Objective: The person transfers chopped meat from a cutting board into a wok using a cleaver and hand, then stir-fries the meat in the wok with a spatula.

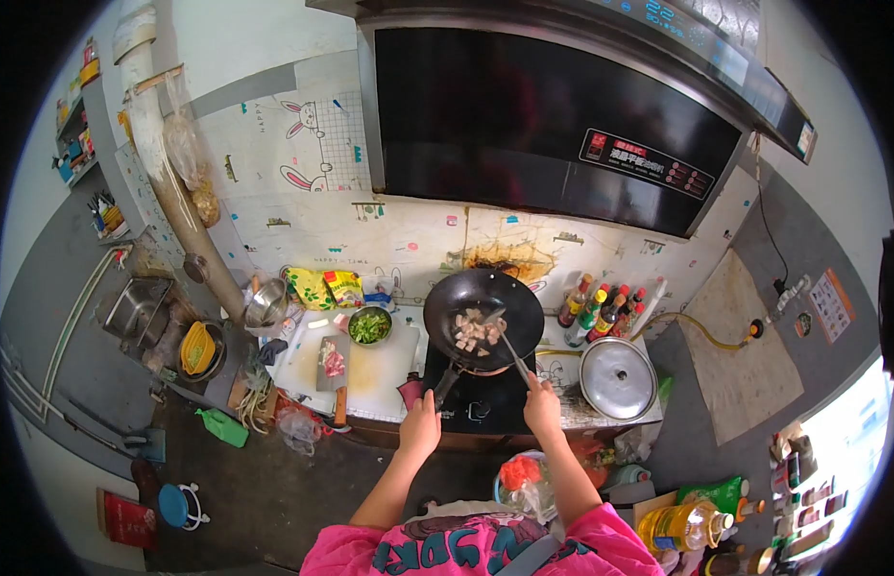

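One black hob (pixel 505 392), one wok (pixel 449 293) over it, handle angled back. Left hand (pixel 423 427): fingers wrapped around the wok handle (pixel 447 384). Right hand (pixel 542 408): fingers gripping the spatula (pixel 513 353), long axis slanting forward-left into the wok. Meat pieces (pixel 473 336) clustered in the bowl by the spatula's blade, forward-left of the right fingers; that hand looks slightly nearer.
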Demonstrator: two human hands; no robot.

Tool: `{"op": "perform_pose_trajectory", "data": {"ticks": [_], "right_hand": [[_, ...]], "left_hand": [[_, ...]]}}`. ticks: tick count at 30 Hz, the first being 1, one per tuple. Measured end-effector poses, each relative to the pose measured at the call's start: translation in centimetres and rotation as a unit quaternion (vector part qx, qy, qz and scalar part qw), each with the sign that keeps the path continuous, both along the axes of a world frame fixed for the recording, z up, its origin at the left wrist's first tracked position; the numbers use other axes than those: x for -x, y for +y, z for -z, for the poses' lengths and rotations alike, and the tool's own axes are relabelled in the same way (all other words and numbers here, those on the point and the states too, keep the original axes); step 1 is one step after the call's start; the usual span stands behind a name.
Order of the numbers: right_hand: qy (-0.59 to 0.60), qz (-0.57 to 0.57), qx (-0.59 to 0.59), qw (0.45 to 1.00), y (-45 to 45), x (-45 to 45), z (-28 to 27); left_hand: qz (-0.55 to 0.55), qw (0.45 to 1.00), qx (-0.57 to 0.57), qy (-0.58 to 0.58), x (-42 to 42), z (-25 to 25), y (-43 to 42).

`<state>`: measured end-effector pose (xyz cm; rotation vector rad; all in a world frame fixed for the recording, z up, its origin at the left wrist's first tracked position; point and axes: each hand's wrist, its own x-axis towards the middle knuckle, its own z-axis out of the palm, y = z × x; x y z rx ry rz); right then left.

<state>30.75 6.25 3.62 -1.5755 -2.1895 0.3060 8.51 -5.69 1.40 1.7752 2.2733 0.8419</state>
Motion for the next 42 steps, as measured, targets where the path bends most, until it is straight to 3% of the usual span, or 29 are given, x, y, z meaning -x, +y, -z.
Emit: {"op": "perform_pose_trajectory", "data": {"ticks": [8,17,26,29,42], "right_hand": [[-0.020,0.001,0.028,0.999,-0.7,-1.7,0.4],[-0.005,-0.036,-0.042,0.998,-1.5,-2.4,-1.2],[-0.020,-0.034,0.016,0.999,-1.9,-1.7,-1.8],[0.013,-0.057,-0.037,0.998,-1.3,-1.5,-0.4],[0.069,-0.038,-0.011,0.997,-1.1,1.1,-0.4]], "left_hand": [[0.001,1.000,0.002,0.002,-0.1,-0.3,-0.1],[0.002,1.000,-0.008,0.003,-0.1,-0.5,-0.1],[-0.001,1.000,-0.002,0.001,0.0,-0.3,-0.2],[-0.001,1.000,0.003,0.000,-0.2,-0.4,-0.1],[-0.007,1.000,0.001,-0.001,-0.1,-0.3,-0.1]]}}
